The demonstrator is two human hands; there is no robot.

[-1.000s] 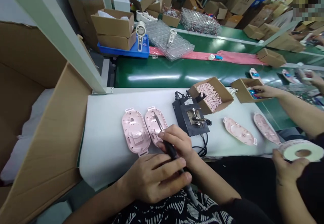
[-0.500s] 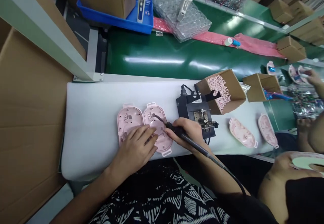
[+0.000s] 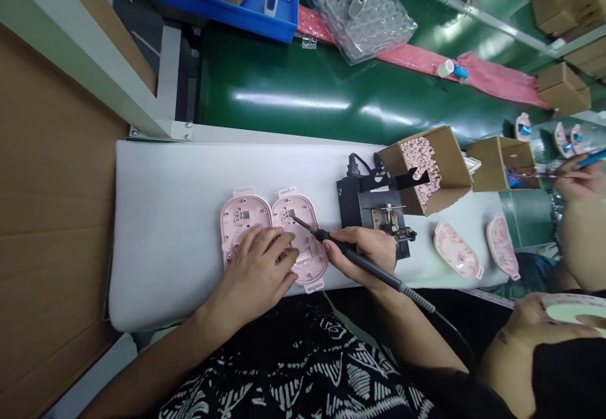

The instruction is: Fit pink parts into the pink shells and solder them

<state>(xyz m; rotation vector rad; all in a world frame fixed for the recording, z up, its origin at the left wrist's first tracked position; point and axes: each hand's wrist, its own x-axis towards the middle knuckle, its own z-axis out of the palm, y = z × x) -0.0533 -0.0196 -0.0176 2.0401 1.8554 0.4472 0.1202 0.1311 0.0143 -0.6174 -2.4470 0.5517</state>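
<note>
Two pink plastic shells lie side by side on the white bench top, hollow side up. My left hand rests flat with fingers spread over the lower inner parts of both shells, hiding some of the inside. In my right hand is a soldering iron, gripped like a pen. Its tip reaches a small grey square spot in the upper part of the right shell; whether it touches I cannot tell. The iron's cable trails down past my forearm.
Right of the shells stands a black metal device. Behind it a cardboard box holds small pink parts. Two more pink shells lie further right. A co-worker's hand is at the far right. Beyond the bench runs a green surface.
My head view has shifted slightly. The iron's tip stays at nearly the same place in the right shell, and my left hand keeps its position. The co-worker's hand now holds a blue-handled tool.
</note>
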